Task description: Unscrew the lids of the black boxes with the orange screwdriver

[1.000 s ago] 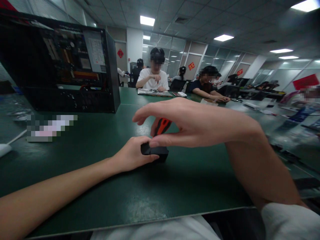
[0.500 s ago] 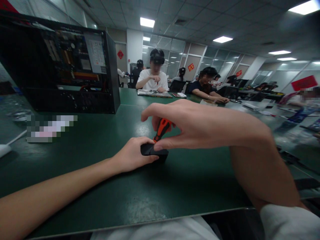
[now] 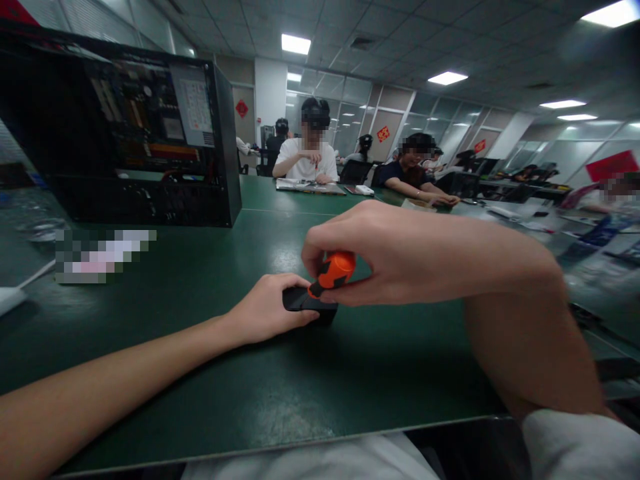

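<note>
In the head view, my left hand (image 3: 273, 310) grips a small black box-shaped device (image 3: 326, 313) by its left end, thumb along the near side, and steadies it on the green tabletop. My right hand (image 3: 380, 257) is bent over from the right, its thumb and fingers closed around the orange and black handle of a screwdriver (image 3: 340, 269). The handle leans to the right above the device. Its lower end is at the device's top; the tip itself is hidden, so I cannot tell exactly what it touches.
An open black computer case (image 3: 165, 140) stands at the back left. Nearer me lie a blurred-out flat item (image 3: 105, 257) and a white object with a cable (image 3: 13, 299). Across the green table (image 3: 225, 400) a person in white (image 3: 315, 157) works; another in dark clothing (image 3: 400, 175) sits farther right.
My right fingers, previously spread, have closed around the screwdriver handle, and more of its orange end now shows. The left hand and the black device stay in place.
</note>
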Action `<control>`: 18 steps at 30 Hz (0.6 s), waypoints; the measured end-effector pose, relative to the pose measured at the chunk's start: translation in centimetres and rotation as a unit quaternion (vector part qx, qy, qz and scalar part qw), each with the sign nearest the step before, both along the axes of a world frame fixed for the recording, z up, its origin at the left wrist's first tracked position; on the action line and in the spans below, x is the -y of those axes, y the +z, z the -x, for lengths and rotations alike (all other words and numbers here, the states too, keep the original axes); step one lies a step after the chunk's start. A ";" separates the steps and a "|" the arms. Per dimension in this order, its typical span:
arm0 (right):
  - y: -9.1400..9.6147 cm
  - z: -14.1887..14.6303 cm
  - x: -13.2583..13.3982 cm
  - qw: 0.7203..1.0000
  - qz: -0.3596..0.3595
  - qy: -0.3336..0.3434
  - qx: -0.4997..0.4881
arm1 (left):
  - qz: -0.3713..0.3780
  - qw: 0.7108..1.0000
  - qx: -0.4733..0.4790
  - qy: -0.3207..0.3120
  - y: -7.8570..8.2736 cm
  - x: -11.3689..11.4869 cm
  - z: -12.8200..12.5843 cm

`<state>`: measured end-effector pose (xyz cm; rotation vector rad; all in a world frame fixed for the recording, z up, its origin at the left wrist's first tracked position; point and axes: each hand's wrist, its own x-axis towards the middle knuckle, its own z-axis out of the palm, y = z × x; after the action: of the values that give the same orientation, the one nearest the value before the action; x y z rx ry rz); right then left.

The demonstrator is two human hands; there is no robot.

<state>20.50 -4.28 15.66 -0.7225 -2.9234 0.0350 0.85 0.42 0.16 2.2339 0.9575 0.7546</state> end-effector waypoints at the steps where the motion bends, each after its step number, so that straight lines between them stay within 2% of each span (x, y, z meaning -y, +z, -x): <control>1: 0.0 0.0 0.0 1.000 0.001 0.005 0.000 | 0.001 1.000 0.003 -0.002 0.0 0.0 0.0; 5: -0.1 0.1 0.3 1.000 0.003 0.020 0.008 | -0.014 1.000 0.020 -0.017 -0.4 -0.3 0.1; 9: -0.1 0.2 0.8 1.000 0.003 0.006 0.022 | -0.024 0.998 0.031 -0.040 -0.6 -0.5 0.1; 14: 0.0 0.2 1.0 1.000 0.002 0.001 0.024 | -0.029 0.999 0.033 -0.029 -0.5 -0.3 0.1; 18: 0.0 -0.4 0.6 0.999 -0.019 -0.003 0.036 | -0.023 1.000 -0.001 -0.005 -0.2 -0.2 0.0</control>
<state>20.86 -4.85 15.68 -0.7407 -2.9813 -0.0475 0.81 0.60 -0.05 2.2776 0.9378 0.7763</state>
